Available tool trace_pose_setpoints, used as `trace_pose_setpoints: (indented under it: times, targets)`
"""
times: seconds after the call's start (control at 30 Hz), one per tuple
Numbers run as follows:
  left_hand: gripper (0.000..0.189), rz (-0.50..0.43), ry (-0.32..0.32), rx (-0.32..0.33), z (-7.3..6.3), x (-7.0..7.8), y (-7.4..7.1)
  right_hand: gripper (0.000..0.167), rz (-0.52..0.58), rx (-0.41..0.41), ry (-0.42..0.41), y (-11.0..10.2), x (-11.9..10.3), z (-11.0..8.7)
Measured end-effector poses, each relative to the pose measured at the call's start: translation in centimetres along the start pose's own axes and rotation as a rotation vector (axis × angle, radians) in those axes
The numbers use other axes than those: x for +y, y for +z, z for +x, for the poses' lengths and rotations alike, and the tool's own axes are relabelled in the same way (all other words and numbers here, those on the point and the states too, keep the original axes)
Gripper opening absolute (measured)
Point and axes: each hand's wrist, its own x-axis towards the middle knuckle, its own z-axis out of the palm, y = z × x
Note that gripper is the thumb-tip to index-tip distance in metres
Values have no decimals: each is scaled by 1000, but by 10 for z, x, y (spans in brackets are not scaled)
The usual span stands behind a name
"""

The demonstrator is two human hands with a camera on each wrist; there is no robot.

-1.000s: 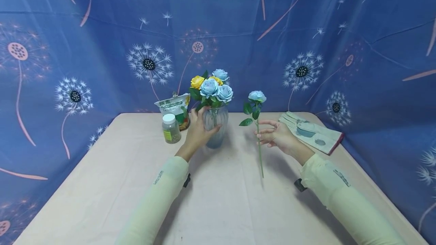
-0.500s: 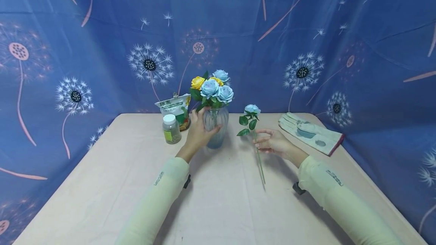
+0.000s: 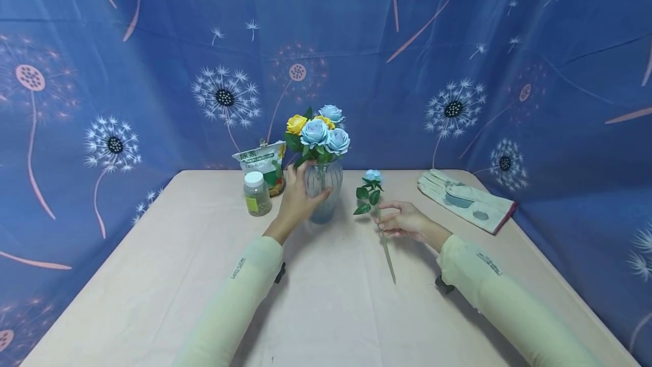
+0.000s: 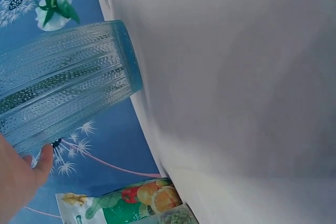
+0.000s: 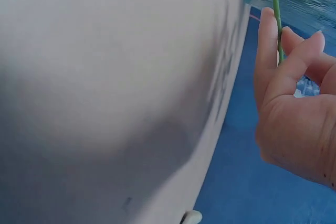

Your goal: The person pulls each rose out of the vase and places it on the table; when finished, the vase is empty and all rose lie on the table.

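Observation:
In the head view my left hand [image 3: 296, 200] holds a ribbed glass vase [image 3: 328, 200] by its side, fingers and thumb spread round it. Blue and yellow artificial roses [image 3: 314, 132] with green leaves fill the vase. To its right, my right hand [image 3: 407, 222] pinches the stem of a single blue rose [image 3: 373, 175], bloom tipped away and stem end slanting toward me. The right wrist view shows the green stem [image 5: 275, 3] between the fingers. In the left wrist view the vase's thick bluish base [image 4: 126, 56] stands at the table surface, and the thumb lies along its wall.
Left of the vase stand a white-capped jar [image 3: 257, 196] and a clipped printed bag [image 3: 275, 171] behind it. A pair of pale work gloves [image 3: 468, 200] lies at the back right. Blue dandelion-print cloth [image 3: 356, 84] hangs behind the pale table [image 3: 326, 310].
My right hand has come slightly left and toward me with the rose. The bloom has dropped and tilted away, and the stem's lower end has shifted nearer. The left hand and vase stay put.

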Motion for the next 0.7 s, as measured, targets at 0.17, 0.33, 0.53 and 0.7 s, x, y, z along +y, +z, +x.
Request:
trace_pose_setpoints:
  times: [0.17,0.33,0.53,0.7]
  targets:
    - [76,2,11,8,0,-1,1,71,12,-16,27,-1,5,5]
    - [75,8,26,10,-1,-3,2,71,17,-53,67,0,6,7]
    - [76,14,47,24,-1,-4,3,69,0,-68,85,0,7,11]
    - [77,16,58,27,0,-4,3,70,-22,-54,85,0,9,14]
